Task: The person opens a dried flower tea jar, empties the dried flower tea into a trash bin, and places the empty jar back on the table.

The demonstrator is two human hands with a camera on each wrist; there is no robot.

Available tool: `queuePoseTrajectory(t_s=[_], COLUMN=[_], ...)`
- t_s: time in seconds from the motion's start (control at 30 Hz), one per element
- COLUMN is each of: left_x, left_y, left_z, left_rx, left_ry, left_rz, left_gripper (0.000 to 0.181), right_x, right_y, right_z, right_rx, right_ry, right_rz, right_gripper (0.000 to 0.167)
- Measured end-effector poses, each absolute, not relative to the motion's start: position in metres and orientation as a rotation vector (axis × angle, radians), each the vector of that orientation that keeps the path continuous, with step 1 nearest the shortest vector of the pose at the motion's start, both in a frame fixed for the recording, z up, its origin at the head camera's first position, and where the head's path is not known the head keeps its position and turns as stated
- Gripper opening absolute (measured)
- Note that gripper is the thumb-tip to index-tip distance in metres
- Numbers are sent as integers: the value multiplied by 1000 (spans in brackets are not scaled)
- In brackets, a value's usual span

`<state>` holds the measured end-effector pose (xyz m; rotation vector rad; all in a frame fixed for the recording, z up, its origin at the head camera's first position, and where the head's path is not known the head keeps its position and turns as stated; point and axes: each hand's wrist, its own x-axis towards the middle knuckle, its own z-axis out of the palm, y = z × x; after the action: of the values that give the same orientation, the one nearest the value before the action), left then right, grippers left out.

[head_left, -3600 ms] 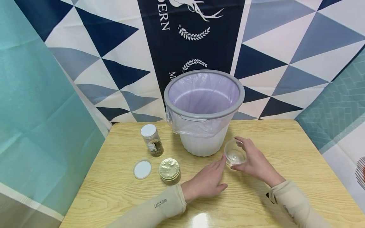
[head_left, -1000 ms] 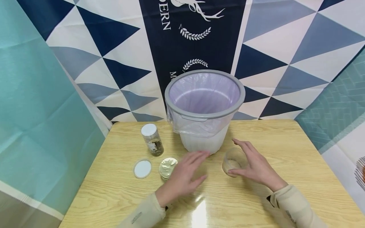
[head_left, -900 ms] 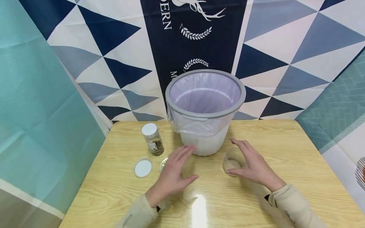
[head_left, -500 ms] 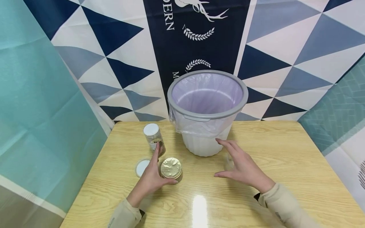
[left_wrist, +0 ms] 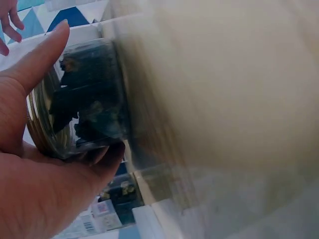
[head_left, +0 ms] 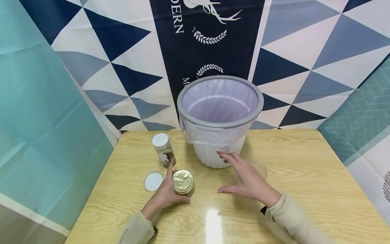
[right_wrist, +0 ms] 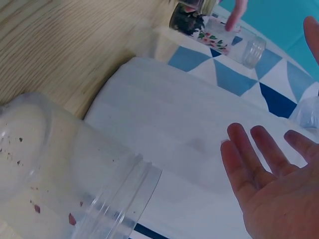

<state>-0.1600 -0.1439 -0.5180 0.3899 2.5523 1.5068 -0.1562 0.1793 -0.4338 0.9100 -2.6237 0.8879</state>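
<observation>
My left hand (head_left: 165,194) curls round a short clear jar with a crumpled gold top (head_left: 183,181). Dark flaky contents fill that jar (left_wrist: 92,97) in the left wrist view, where thumb and fingers hold its sides. My right hand (head_left: 247,179) hovers in front of the bin, fingers spread and holding nothing. Partly hidden behind it stands an open clear jar (head_left: 262,167). Seen from the right wrist, this jar (right_wrist: 94,164) shows a threaded mouth and a few reddish flecks inside. A white round lid (head_left: 153,181) lies left of my left hand.
A tall white bin (head_left: 213,154) with a grey rim and a purplish liner stands at the table's back. To its left is a taller jar (head_left: 163,149) with a white lid and dark contents. Patterned cloth (head_left: 134,71) hangs behind the wooden table (head_left: 292,159).
My left hand has gone from beside the open jar to the gold-topped jar and now holds it. My right hand has let go of the open jar and moved left.
</observation>
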Motion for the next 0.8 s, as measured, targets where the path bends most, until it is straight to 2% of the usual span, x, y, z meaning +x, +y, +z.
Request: queuePoseTrajectory(t_s=[0.1, 0.27, 0.37, 0.63, 0.8], left_x=[-161, -164, -164, -163, -162], left_y=[-144, -144, -145, -144, -143], left_z=[-521, -522, -521, -517, -502], left_rx=[368, 402, 427, 447, 437], left_ry=[2612, 2624, 2626, 2654, 2687], left_rz=[1454, 1419, 1404, 1409, 1475], left_gripper=[147, 113, 98, 93, 93], right_x=[-155, -154, -154, -155, -157], right_y=[177, 175, 173, 170, 170], right_z=[-435, -435, -436, -436, -430], right_rx=[910, 907, 923, 951, 968], right_ry=[-2638, -2646, -2642, -2637, -2621], right_rz=[884, 873, 867, 857, 852], right_gripper=[116, 114, 114, 113, 115])
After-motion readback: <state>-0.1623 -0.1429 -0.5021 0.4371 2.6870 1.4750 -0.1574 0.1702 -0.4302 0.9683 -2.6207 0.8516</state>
